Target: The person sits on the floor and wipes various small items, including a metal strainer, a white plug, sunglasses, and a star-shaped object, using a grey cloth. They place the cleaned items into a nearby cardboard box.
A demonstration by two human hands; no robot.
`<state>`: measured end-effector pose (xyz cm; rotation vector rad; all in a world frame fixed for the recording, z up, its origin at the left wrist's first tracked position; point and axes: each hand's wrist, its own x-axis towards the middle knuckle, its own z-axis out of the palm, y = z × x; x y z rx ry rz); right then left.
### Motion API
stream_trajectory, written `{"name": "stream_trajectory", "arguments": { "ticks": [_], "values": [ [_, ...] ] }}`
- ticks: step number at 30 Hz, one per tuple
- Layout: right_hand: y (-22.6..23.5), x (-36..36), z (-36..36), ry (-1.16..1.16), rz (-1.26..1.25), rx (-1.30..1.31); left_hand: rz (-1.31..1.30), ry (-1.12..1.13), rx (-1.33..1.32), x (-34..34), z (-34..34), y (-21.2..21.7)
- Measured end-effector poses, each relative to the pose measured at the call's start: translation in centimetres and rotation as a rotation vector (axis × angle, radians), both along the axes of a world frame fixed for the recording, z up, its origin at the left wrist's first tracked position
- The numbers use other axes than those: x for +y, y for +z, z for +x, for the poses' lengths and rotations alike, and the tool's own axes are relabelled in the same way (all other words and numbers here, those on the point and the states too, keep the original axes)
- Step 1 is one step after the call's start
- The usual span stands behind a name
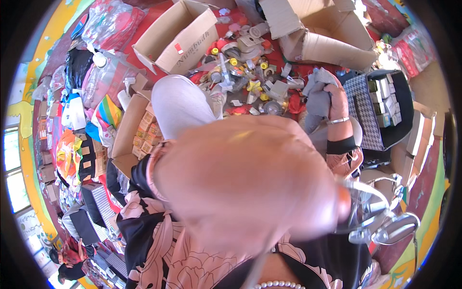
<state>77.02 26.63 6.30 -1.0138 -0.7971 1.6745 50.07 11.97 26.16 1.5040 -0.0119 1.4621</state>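
My left hand (245,178) is raised close in front of the view, large and badly smeared, so its fingers cannot be made out. Its right end comes up against a clear, thin-rimmed thing like eyeglasses (382,219); whether it holds them does not show. Out to the right, my right hand (338,98) is closed on a grey cloth (317,98) that hangs in folds. The cloth is over the right edge of a heap of small mixed goods (255,72), with yellow-capped pieces, clear plastic parts and a yellow star-shaped piece among them.
Two open cardboard boxes, one narrow (175,36) and one wide (327,43), stand beyond the heap. On the right is a houndstooth-patterned box (370,113) of small cartons. At left, another carton (127,132) holds small packs, near plastic bags (113,29). My light-trousered knee (180,106) is up.
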Motion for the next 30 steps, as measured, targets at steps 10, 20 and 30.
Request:
{"name": "stream_trajectory", "arguments": {
  "ticks": [10, 20, 30],
  "values": [
    [-0.7, 0.8, -1.8, 0.165, 0.088, -0.174, -0.475, 0.047, 0.036, -0.9, 4.8, -3.2],
    [0.5, -0.5, -1.2, 0.105, 0.204, -0.057, -0.602, 0.3, 0.213, 4.1, 1.3, -10.6],
    [4.0, -3.2, -2.8, 0.304, 0.14, 0.086, -0.486, 0.8, 0.238, 4.2, -3.4, -13.1]
  ]
}}
